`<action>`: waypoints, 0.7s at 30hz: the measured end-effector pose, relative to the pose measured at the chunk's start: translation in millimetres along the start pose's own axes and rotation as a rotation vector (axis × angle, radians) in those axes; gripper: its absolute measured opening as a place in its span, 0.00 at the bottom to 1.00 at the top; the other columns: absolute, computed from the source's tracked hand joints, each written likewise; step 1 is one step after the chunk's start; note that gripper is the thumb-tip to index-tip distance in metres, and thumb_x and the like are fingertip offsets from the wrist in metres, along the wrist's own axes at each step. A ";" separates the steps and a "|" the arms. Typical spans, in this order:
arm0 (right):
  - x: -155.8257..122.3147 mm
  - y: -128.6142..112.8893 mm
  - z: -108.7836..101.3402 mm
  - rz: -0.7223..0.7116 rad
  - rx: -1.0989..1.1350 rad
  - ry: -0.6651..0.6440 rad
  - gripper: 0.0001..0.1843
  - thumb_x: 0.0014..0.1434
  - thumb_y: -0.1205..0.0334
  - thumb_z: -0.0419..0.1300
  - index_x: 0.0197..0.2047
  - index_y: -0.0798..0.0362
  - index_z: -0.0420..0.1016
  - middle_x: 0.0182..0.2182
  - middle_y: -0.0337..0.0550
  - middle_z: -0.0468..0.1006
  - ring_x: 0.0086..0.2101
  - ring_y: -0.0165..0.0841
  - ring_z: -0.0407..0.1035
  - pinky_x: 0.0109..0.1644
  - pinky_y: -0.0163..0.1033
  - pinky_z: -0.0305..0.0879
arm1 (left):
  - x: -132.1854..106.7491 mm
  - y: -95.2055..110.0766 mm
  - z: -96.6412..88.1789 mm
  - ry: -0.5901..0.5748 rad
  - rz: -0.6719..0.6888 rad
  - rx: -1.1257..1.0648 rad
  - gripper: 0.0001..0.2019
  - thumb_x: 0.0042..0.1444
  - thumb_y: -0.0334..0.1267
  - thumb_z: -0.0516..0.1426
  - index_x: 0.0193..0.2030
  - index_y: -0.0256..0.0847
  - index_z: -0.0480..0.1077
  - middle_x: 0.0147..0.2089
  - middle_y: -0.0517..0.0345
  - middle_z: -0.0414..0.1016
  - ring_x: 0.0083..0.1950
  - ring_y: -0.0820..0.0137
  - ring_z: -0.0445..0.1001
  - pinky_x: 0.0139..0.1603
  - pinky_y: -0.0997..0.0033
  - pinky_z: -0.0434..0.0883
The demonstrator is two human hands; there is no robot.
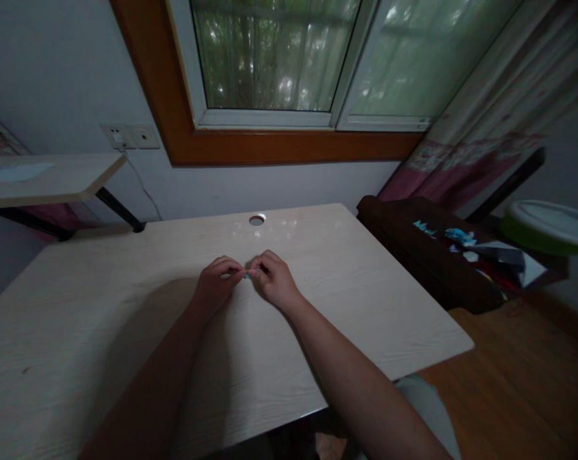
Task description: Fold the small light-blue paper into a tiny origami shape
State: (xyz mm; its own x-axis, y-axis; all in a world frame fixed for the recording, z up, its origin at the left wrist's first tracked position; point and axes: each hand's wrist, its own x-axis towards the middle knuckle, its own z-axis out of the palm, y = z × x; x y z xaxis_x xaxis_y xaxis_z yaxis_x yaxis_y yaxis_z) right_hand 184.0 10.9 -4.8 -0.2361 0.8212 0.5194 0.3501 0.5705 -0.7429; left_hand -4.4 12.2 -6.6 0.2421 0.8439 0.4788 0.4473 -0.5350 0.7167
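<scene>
Near the middle of the pale wood-grain table (346, 300), my left hand (217, 281) and my right hand (274, 278) meet almost fingertip to fingertip. Between them is a small, thin whitish and light-blue piece (247, 275), too small to name. The left thumb and forefinger pinch its left end. On its other end, the right thumb and forefinger are pressed together. Most of the piece is covered by the fingers. Both hands are just above or on the tabletop; I cannot tell which.
A round cable hole (257, 220) lies near the table's back edge. A raised shelf (54, 179) on black legs stands at the left. Right of the table, a dark brown piece of furniture (389, 236) carries blue scraps and papers. A green tub (548, 227) with a pale lid stands there too.
</scene>
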 end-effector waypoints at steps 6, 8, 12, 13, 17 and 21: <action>0.6 -0.6 0.3 0.001 0.011 0.004 0.03 0.60 0.68 0.62 0.33 0.52 0.75 0.32 0.40 0.71 0.36 0.33 0.67 0.40 0.37 0.62 | 0.1 2.7 0.3 0.014 -0.015 0.008 0.04 0.58 0.36 0.61 0.32 0.42 0.75 0.33 0.57 0.75 0.37 0.68 0.73 0.41 0.69 0.69; 1.1 0.0 0.8 0.013 0.014 0.026 0.03 0.60 0.67 0.62 0.34 0.51 0.76 0.32 0.40 0.71 0.36 0.33 0.67 0.41 0.37 0.62 | 0.1 3.0 0.4 0.034 -0.033 0.001 0.04 0.58 0.37 0.61 0.33 0.42 0.75 0.34 0.57 0.75 0.37 0.69 0.73 0.41 0.70 0.70; 2.2 1.8 0.8 0.044 0.013 0.076 0.01 0.59 0.64 0.64 0.35 0.51 0.78 0.32 0.40 0.74 0.35 0.33 0.69 0.41 0.37 0.63 | 0.9 1.9 1.0 0.084 -0.060 -0.020 0.04 0.58 0.39 0.61 0.36 0.42 0.75 0.37 0.57 0.74 0.37 0.70 0.73 0.40 0.71 0.72; 2.4 2.0 0.4 0.053 0.015 0.092 0.01 0.59 0.64 0.64 0.35 0.50 0.78 0.32 0.40 0.75 0.35 0.33 0.70 0.41 0.37 0.64 | 1.2 1.1 1.5 0.099 -0.073 -0.039 0.05 0.58 0.40 0.61 0.37 0.42 0.75 0.38 0.57 0.74 0.37 0.70 0.73 0.40 0.70 0.72; 2.0 0.8 -1.1 0.069 0.029 0.142 0.03 0.59 0.64 0.64 0.35 0.50 0.80 0.32 0.42 0.78 0.35 0.33 0.72 0.40 0.38 0.65 | 1.8 -2.1 4.8 0.143 -0.160 -0.150 0.11 0.57 0.43 0.61 0.44 0.41 0.74 0.44 0.54 0.74 0.41 0.68 0.76 0.41 0.69 0.74; 1.2 -1.4 -2.2 0.060 0.042 0.151 0.03 0.59 0.64 0.64 0.36 0.49 0.81 0.33 0.43 0.80 0.35 0.34 0.73 0.42 0.39 0.68 | 0.4 -2.0 6.1 0.165 -0.252 -0.259 0.13 0.59 0.44 0.59 0.48 0.40 0.72 0.42 0.54 0.76 0.42 0.68 0.76 0.44 0.68 0.74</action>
State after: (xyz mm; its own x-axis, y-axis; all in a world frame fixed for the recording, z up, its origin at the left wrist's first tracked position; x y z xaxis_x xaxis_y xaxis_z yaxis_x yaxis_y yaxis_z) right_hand 185.2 11.0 -2.2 -0.0757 0.8452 0.5290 0.3205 0.5230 -0.7898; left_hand 0.1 13.8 -10.9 0.0017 0.9436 0.3312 0.2384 -0.3220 0.9162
